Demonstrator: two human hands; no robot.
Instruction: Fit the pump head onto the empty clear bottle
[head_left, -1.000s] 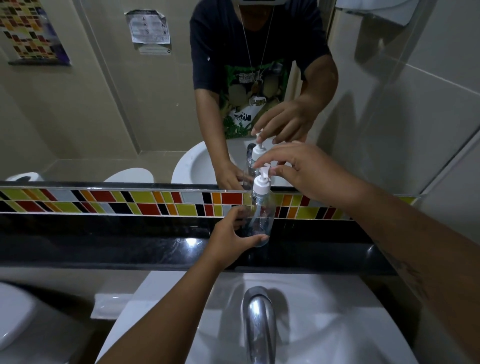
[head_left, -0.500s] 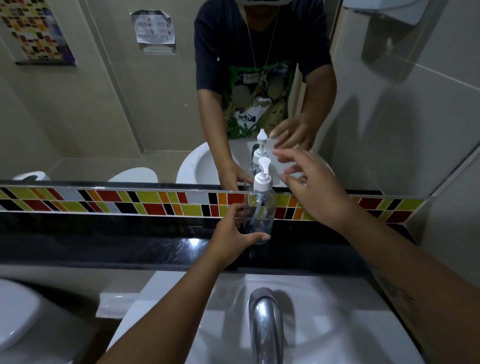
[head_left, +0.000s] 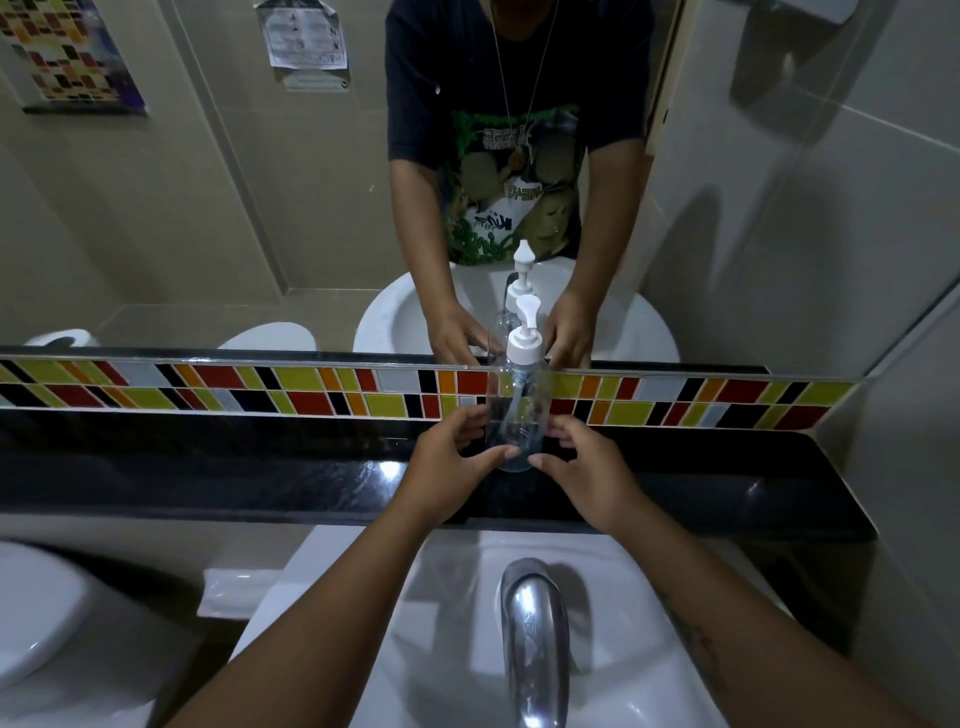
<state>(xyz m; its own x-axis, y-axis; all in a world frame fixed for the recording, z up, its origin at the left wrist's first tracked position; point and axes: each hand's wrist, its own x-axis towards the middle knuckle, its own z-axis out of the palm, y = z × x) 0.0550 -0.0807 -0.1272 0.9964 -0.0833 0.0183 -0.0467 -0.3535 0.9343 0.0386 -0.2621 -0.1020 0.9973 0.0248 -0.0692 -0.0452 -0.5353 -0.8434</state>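
The clear bottle (head_left: 519, 410) stands upright on the black ledge (head_left: 208, 467), just in front of the mirror. Its white pump head (head_left: 524, 343) sits on the neck, nozzle pointing right, and the dip tube shows inside the empty bottle. My left hand (head_left: 447, 467) cups the bottle's lower left side, thumb on the front of the base. My right hand (head_left: 587, 467) cups the lower right side, its thumb tip also at the base. The mirror repeats the bottle and both hands.
A chrome faucet (head_left: 535, 634) rises over the white sink (head_left: 457, 623) below my arms. A coloured tile strip (head_left: 260, 389) runs behind the ledge under the mirror (head_left: 208, 208). A white toilet (head_left: 36, 623) is at the lower left. A wall closes the right side.
My right hand has left the pump head and dropped to the bottle's base. The left hand stays on the bottle. The pump head now sits on the neck with no hand on it.
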